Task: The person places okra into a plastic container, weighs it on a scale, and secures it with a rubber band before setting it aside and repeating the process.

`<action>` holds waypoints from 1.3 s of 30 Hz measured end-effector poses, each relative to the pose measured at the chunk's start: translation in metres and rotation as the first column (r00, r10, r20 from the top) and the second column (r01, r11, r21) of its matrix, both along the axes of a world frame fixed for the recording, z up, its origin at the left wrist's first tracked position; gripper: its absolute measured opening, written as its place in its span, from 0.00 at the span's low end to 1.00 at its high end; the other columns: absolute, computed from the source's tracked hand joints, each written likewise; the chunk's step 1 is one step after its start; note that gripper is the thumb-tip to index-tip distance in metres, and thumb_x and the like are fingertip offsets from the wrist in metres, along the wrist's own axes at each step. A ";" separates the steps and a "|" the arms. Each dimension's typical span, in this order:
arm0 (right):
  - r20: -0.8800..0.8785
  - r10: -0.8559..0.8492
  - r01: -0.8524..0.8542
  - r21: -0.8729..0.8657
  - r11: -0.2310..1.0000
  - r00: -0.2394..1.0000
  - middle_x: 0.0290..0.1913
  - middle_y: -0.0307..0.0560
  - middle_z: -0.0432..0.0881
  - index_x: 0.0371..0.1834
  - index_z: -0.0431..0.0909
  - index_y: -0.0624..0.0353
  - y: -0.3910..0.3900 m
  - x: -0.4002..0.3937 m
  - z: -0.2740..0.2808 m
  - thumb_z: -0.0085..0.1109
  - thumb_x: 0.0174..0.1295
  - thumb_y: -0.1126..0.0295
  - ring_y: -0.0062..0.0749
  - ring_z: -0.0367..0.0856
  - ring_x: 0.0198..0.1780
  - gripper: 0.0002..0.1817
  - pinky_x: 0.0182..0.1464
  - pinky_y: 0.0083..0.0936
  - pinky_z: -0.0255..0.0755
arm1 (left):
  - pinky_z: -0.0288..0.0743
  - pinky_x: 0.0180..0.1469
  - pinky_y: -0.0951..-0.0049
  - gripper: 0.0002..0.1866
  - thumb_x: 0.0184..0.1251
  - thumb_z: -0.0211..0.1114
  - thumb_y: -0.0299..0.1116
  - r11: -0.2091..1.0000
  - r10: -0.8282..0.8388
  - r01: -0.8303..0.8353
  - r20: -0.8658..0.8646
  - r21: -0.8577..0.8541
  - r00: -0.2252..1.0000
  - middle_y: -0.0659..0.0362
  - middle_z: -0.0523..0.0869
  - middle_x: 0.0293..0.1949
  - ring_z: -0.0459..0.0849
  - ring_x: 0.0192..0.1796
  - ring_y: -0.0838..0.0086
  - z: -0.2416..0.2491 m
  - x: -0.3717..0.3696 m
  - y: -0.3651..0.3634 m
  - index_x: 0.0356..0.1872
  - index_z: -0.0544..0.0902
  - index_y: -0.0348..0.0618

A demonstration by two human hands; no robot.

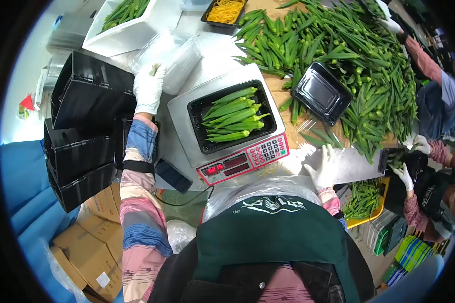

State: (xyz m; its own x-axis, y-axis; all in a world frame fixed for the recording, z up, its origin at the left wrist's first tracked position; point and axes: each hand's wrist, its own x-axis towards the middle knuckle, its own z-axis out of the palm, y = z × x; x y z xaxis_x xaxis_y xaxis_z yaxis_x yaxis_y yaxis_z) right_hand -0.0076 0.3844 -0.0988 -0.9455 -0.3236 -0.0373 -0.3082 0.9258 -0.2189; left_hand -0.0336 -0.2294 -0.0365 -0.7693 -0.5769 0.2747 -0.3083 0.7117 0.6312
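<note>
My left hand (pixel 148 91), in a white glove, is beside clear plastic packaging (pixel 179 63) left of the scale. Its fingers look closed, with a small greenish bit at the tips that I cannot make out. My right hand (pixel 322 169), also gloved, is at the table's near edge with fingers spread and nothing in them, just below a few loose okra pods (pixel 316 140). Between my hands stands a scale (pixel 179 116) with a lit red display. On it sits a black tray (pixel 203 144) holding several okra pods (pixel 232 113) laid side by side.
A large okra heap (pixel 374 86) covers the table's right side, with an empty black tray (pixel 322 93) on it. Black tray stacks (pixel 93 93) stand left; a phone (pixel 173 175) lies below the scale. A white bin (pixel 159 30) stands at the back. Co-workers' gloved hands (pixel 403 177) are at right.
</note>
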 end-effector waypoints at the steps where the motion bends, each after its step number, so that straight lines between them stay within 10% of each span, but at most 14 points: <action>1: -0.056 -0.069 0.058 -0.179 0.982 0.996 0.75 0.63 0.64 0.74 0.64 0.63 0.011 0.001 -0.008 0.81 0.47 0.58 0.59 0.64 0.74 0.51 0.76 0.48 0.59 | 0.77 0.52 0.76 0.09 0.71 0.69 0.30 1.000 -0.003 0.003 -0.031 0.006 1.000 0.60 0.90 0.43 0.85 0.45 0.79 0.006 0.002 0.007 0.47 0.87 0.38; 3: 0.124 -0.401 0.396 -0.572 0.719 0.908 0.75 0.64 0.63 0.75 0.61 0.68 0.026 0.003 -0.021 0.81 0.51 0.63 0.51 0.64 0.75 0.50 0.74 0.42 0.62 | 0.78 0.55 0.73 0.11 0.70 0.70 0.31 0.999 -0.005 0.010 -0.114 0.044 0.993 0.57 0.90 0.46 0.86 0.48 0.74 0.019 0.009 0.029 0.49 0.87 0.37; 6: 0.377 -0.547 0.642 -0.622 0.449 0.748 0.55 0.56 0.78 0.67 0.67 0.74 0.053 -0.005 -0.047 0.79 0.56 0.67 0.35 0.78 0.57 0.40 0.57 0.30 0.74 | 0.78 0.57 0.68 0.14 0.69 0.72 0.34 0.994 0.000 0.024 -0.228 0.105 0.974 0.53 0.89 0.46 0.87 0.49 0.67 0.037 0.017 0.069 0.50 0.87 0.37; 8: 0.377 -0.533 0.652 -0.479 0.588 0.758 0.44 0.50 0.84 0.62 0.70 0.75 0.068 -0.010 -0.068 0.79 0.56 0.67 0.30 0.83 0.44 0.36 0.46 0.26 0.77 | 0.78 0.57 0.69 0.13 0.69 0.72 0.33 0.993 0.009 0.019 -0.239 0.115 0.971 0.54 0.89 0.47 0.87 0.49 0.69 0.042 0.025 0.088 0.50 0.87 0.38; 9: 0.390 -0.515 0.642 -0.536 0.547 0.764 0.31 0.40 0.84 0.56 0.75 0.73 0.068 -0.016 -0.078 0.79 0.56 0.68 0.21 0.80 0.29 0.30 0.31 0.20 0.73 | 0.77 0.56 0.72 0.13 0.69 0.72 0.34 0.997 0.011 0.010 -0.255 0.082 0.967 0.55 0.88 0.46 0.86 0.50 0.71 0.048 0.029 0.099 0.50 0.87 0.38; 12: 0.644 -0.430 0.770 -0.583 0.259 0.632 0.30 0.36 0.82 0.53 0.79 0.70 0.061 -0.039 -0.059 0.79 0.57 0.66 0.18 0.78 0.27 0.26 0.26 0.18 0.69 | 0.77 0.56 0.73 0.13 0.70 0.71 0.33 0.950 0.050 0.052 -0.315 0.309 0.948 0.56 0.88 0.47 0.85 0.50 0.74 0.068 0.038 0.119 0.51 0.86 0.37; 19: 0.233 -0.484 0.537 -0.407 0.739 0.843 0.27 0.35 0.81 0.59 0.73 0.73 0.063 -0.054 -0.141 0.83 0.52 0.62 0.21 0.77 0.26 0.38 0.28 0.21 0.71 | 0.78 0.58 0.75 0.14 0.72 0.69 0.27 0.947 0.103 0.016 -0.350 0.320 0.931 0.56 0.88 0.49 0.85 0.51 0.76 0.091 0.071 0.132 0.54 0.84 0.34; 23: 0.447 -0.591 0.739 -0.461 0.491 0.671 0.28 0.38 0.84 0.50 0.79 0.68 0.044 -0.068 -0.098 0.80 0.55 0.61 0.20 0.78 0.26 0.27 0.27 0.21 0.71 | 0.78 0.60 0.74 0.13 0.72 0.68 0.25 0.937 0.160 -0.023 -0.366 0.349 0.917 0.55 0.88 0.52 0.85 0.53 0.76 0.097 0.090 0.138 0.55 0.83 0.34; 27: 0.519 -0.411 0.640 -0.726 0.251 0.749 0.32 0.30 0.78 0.61 0.80 0.62 0.031 -0.051 0.025 0.68 0.67 0.65 0.11 0.69 0.28 0.22 0.30 0.12 0.61 | 0.78 0.60 0.74 0.12 0.73 0.66 0.23 0.890 0.238 -0.031 -0.407 0.454 0.882 0.54 0.87 0.54 0.85 0.54 0.75 0.103 0.112 0.138 0.55 0.83 0.34; 34: 0.489 -0.085 0.462 -0.732 0.501 0.868 0.36 0.31 0.79 0.71 0.74 0.63 -0.055 -0.039 0.202 0.55 0.74 0.61 0.11 0.71 0.32 0.26 0.34 0.12 0.65 | 0.77 0.63 0.72 0.24 0.73 0.65 0.25 0.789 -0.024 0.192 -0.284 0.583 0.958 0.53 0.82 0.63 0.82 0.61 0.71 0.110 0.117 0.207 0.68 0.74 0.37; 38: 0.519 0.265 0.401 -0.827 0.394 0.812 0.42 0.38 0.83 0.78 0.60 0.66 -0.135 -0.044 0.173 0.55 0.74 0.65 0.16 0.77 0.43 0.33 0.47 0.14 0.72 | 0.75 0.66 0.71 0.35 0.73 0.64 0.27 0.277 -0.084 0.360 -0.351 0.891 0.933 0.55 0.68 0.76 0.77 0.66 0.70 0.100 0.096 0.250 0.79 0.61 0.42; 39: 0.497 0.353 0.380 -0.855 0.352 0.793 0.46 0.42 0.84 0.80 0.55 0.69 -0.152 -0.048 0.160 0.55 0.75 0.67 0.20 0.79 0.49 0.35 0.52 0.17 0.74 | 0.74 0.65 0.73 0.33 0.74 0.64 0.28 0.504 -0.110 0.319 -0.307 0.802 0.945 0.55 0.71 0.74 0.78 0.63 0.71 0.096 0.093 0.250 0.78 0.64 0.42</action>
